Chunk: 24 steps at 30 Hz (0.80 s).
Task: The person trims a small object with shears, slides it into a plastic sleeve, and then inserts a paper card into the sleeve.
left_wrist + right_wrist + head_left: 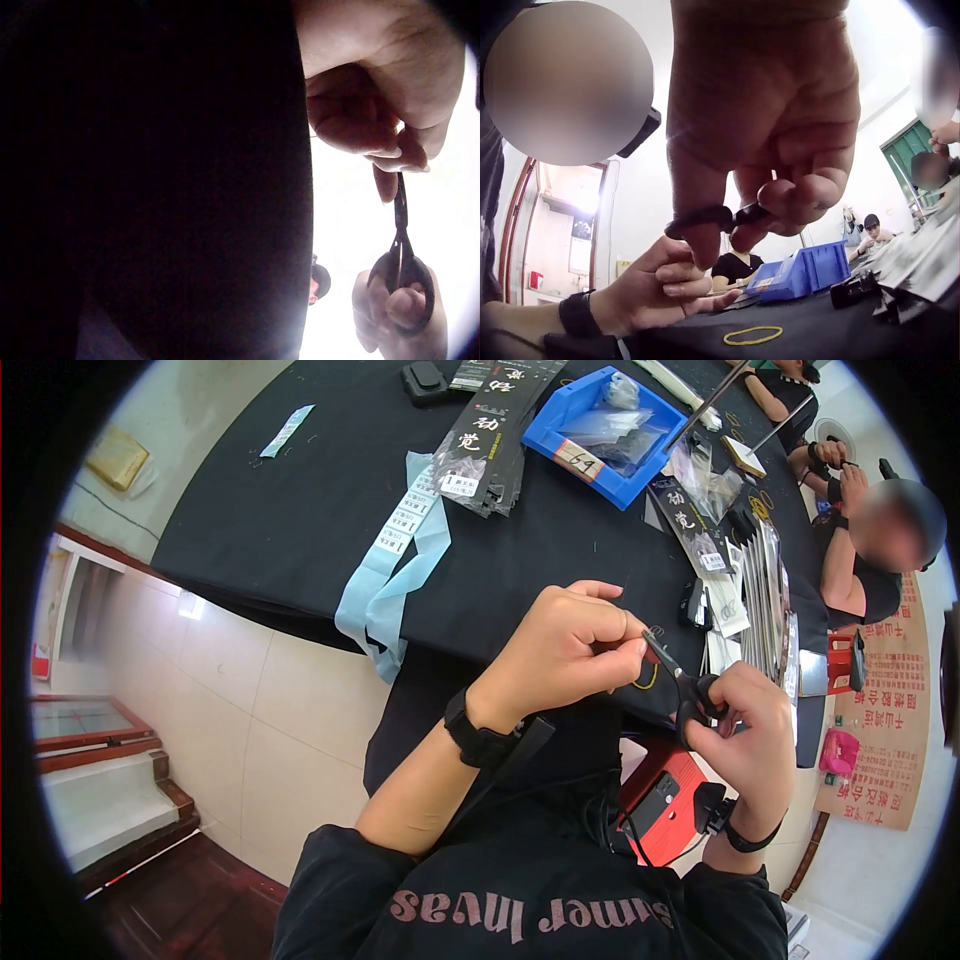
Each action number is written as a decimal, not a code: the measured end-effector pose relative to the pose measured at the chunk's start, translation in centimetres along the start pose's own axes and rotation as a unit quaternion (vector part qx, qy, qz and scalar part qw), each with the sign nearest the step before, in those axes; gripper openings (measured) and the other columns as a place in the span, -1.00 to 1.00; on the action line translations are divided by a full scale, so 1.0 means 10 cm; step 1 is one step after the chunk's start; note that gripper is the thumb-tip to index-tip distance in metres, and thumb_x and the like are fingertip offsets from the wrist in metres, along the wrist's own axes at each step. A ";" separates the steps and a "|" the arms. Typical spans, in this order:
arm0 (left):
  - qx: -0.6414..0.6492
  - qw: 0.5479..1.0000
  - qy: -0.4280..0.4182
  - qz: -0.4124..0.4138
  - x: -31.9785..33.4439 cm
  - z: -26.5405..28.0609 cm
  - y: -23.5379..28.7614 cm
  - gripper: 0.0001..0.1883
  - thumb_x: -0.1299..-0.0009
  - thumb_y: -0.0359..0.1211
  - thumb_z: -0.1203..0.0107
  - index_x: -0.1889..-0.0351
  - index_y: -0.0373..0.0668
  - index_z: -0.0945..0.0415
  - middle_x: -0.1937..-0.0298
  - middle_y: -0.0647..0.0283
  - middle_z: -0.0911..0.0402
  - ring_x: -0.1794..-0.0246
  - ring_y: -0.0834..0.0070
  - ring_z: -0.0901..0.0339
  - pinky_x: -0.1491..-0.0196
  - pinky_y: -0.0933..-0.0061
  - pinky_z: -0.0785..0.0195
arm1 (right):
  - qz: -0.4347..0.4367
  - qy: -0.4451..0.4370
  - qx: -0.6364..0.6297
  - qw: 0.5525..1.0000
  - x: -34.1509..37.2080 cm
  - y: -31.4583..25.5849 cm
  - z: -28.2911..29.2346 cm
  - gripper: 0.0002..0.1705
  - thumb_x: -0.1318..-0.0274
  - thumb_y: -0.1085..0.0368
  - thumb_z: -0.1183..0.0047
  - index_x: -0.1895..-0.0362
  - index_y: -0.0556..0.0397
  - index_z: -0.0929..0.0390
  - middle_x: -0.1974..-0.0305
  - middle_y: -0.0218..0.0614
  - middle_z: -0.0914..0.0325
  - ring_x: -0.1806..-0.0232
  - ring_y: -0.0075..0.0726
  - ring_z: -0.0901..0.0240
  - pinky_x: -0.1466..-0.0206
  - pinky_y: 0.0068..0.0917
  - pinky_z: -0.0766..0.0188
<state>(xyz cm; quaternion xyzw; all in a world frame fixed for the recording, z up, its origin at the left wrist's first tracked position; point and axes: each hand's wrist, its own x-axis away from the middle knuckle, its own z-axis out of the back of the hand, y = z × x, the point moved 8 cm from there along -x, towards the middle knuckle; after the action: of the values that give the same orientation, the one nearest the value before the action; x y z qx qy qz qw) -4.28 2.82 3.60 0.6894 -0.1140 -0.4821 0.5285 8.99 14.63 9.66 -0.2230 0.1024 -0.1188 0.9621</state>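
My left hand [575,645] is raised over the near table edge, thumb and index finger pinched together. A thin line shows faintly at these fingers; most of it is hidden by them. My right hand [750,725] grips black scissors [677,674], with thumb and fingers through the handle loops. The scissor blades point at the left fingertips, and the tips lie right beside them. From below, the left wrist view shows the scissors [400,217] with blades close together. A yellow rubber band [753,336] lies on the table below the hands.
A blue bin [545,428] with plastic bags stands at the back. Left of it lie black printed packets [480,445] and a light-blue label strip [375,575]. Stacked packets [765,600] lie at right on the black-covered table [300,510]. Other people [865,550] sit at far right.
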 end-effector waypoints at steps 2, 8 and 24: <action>0.000 1.000 -0.001 0.001 0.00 0.01 0.00 -0.87 -0.29 -0.46 -0.12 0.49 -0.23 -0.64 0.72 0.40 -0.53 0.68 0.60 -0.48 -0.27 0.12 -0.31 | -0.001 -0.002 -0.002 1.000 -0.01 0.00 -0.01 -0.76 0.33 0.44 -0.29 0.54 0.20 -0.46 0.56 -0.32 -0.33 0.65 -0.42 -0.29 0.58 -0.50 -0.19; -0.005 1.000 0.007 -0.006 0.00 0.00 -0.01 -0.86 -0.27 -0.46 -0.13 0.52 -0.24 -0.64 0.72 0.38 -0.53 0.67 0.58 -0.48 -0.28 0.10 -0.31 | 0.033 -0.016 0.013 0.999 0.00 -0.03 0.02 -0.76 0.33 0.46 -0.28 0.51 0.21 -0.45 0.56 -0.28 -0.33 0.64 -0.35 -0.29 0.58 -0.47 -0.19; -0.054 0.998 0.036 -0.011 -0.01 0.03 -0.01 -0.87 -0.24 -0.46 -0.11 0.46 -0.24 -0.69 0.72 0.39 -0.54 0.69 0.61 -0.46 -0.23 0.15 -0.35 | -0.011 -0.008 -0.074 0.997 0.01 0.04 -0.03 -0.73 0.35 0.42 -0.28 0.57 0.14 -0.39 0.58 -0.39 -0.35 0.67 -0.57 -0.25 0.62 -0.60 -0.12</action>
<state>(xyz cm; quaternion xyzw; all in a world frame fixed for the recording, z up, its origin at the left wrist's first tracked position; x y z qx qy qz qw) -4.58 2.77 3.56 0.6780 -0.0615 -0.4685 0.5631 9.09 14.86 9.19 -0.2956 0.1012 -0.1197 0.9424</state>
